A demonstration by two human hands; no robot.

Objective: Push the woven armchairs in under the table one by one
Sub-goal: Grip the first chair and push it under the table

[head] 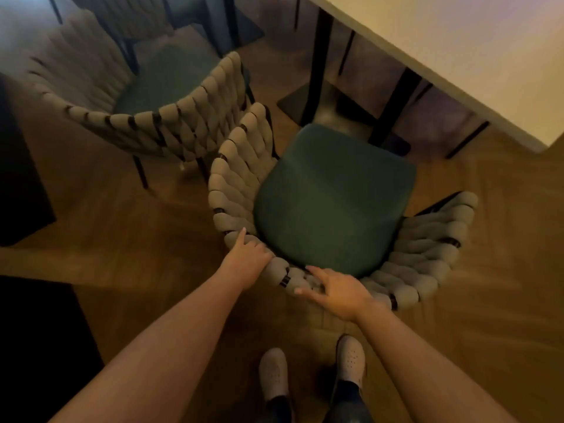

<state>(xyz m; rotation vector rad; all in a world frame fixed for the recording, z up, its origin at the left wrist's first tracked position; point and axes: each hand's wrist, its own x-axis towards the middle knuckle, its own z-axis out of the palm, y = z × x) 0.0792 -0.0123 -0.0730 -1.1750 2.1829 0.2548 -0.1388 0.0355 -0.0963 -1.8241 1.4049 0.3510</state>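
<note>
A woven armchair [332, 203] with a grey rope back and a green seat cushion stands right in front of me, its seat facing the white table [457, 56] at the upper right. My left hand [248, 257] grips the top rim of its backrest on the left, fingers curled over the weave. On the middle of the same rim lies my right hand [335, 293], fingers spread and fairly straight. A second woven armchair [158, 96] stands to the left, angled away. The front of the near chair's seat sits just short of the table's edge.
Black table legs and a flat base [317, 102] stand under the table ahead of the seat. More dark chair legs show under the table at the right. A dark piece of furniture [21, 184] lines the left edge. My two feet in light shoes [351, 358] stand on the wooden floor.
</note>
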